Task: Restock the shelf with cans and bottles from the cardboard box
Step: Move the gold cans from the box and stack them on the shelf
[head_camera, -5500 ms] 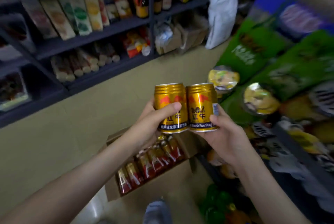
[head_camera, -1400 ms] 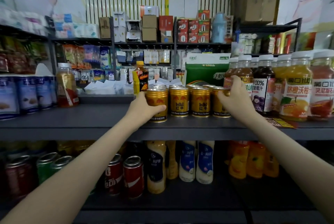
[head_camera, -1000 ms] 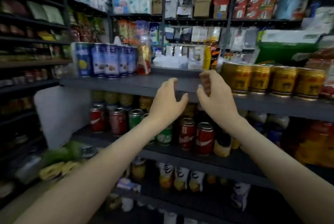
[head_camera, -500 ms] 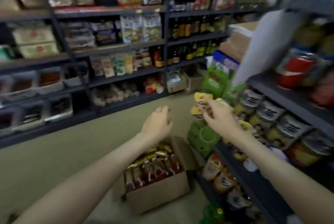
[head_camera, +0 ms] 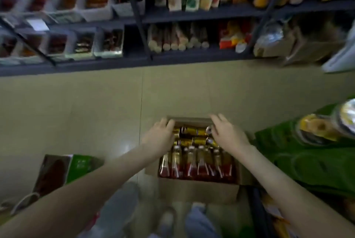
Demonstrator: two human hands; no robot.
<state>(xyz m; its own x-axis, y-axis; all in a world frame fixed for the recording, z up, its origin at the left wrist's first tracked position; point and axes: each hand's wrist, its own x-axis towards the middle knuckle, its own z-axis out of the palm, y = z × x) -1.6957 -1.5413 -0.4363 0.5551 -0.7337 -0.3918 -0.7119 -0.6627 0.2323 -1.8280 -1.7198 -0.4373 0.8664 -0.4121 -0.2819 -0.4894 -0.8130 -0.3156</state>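
Head view.

Item: open brown cardboard box (head_camera: 197, 189) on the floor. Short gold metal cans (head_camera: 192, 131) lie at its far end, with red-labelled clear bottles (head_camera: 194, 163) nearer me.

Step, as I judge it: take one can per hand, gripping round the barrel and lifting clear of its neighbours.

Left hand (head_camera: 159, 138): palm down at the far-left corner, fingers bent towards a can. I cannot tell whether it has closed on one.

Right hand (head_camera: 228, 134): fingers spread, empty, above the far-right cans.

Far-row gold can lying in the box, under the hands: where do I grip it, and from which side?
Grip the gold can across the middle of its round body, coming straight down from above. It lies on its side, length running left to right, packed between the cardboard box wall and the neighbouring cans, so only its upper curve looks free. The right hand hovers close.
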